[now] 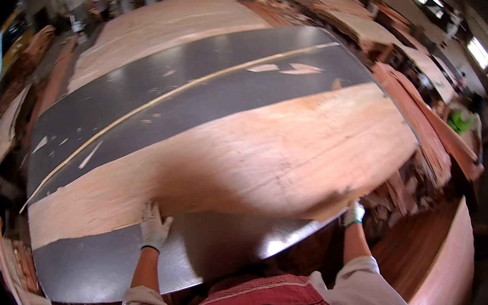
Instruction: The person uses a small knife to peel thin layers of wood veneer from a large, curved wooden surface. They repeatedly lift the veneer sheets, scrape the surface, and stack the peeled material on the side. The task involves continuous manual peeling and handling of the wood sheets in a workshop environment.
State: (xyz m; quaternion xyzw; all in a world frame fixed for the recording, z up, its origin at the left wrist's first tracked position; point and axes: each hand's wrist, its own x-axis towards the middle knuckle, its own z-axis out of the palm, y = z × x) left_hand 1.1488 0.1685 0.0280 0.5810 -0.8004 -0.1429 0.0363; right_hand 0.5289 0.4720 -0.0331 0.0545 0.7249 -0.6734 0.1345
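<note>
- Tan wood veneer, a long, irregular sheet (291, 141), lies flat across a smooth dark-grey surface (89, 269), which appears to support it nearly end to end.
- White-gloved and bare-wristed, the left hand (155, 227) rests palm down, fingers extended, on the sheet's near edge, apparently steadying it without gripping.
- Well apart from it, the white-gloved right hand (354, 212) meets the near edge toward the right, where the sheet reaches the surface's rim; whether its fingers pinch the wood cannot be told. Such wide spacing likely keeps the broad sheet from swinging.
- Beyond the sheet, a thin yellowish wooden strip (180, 90) runs lengthwise, perhaps as a guide, near pale pointed veneer scraps (302, 69).
</note>
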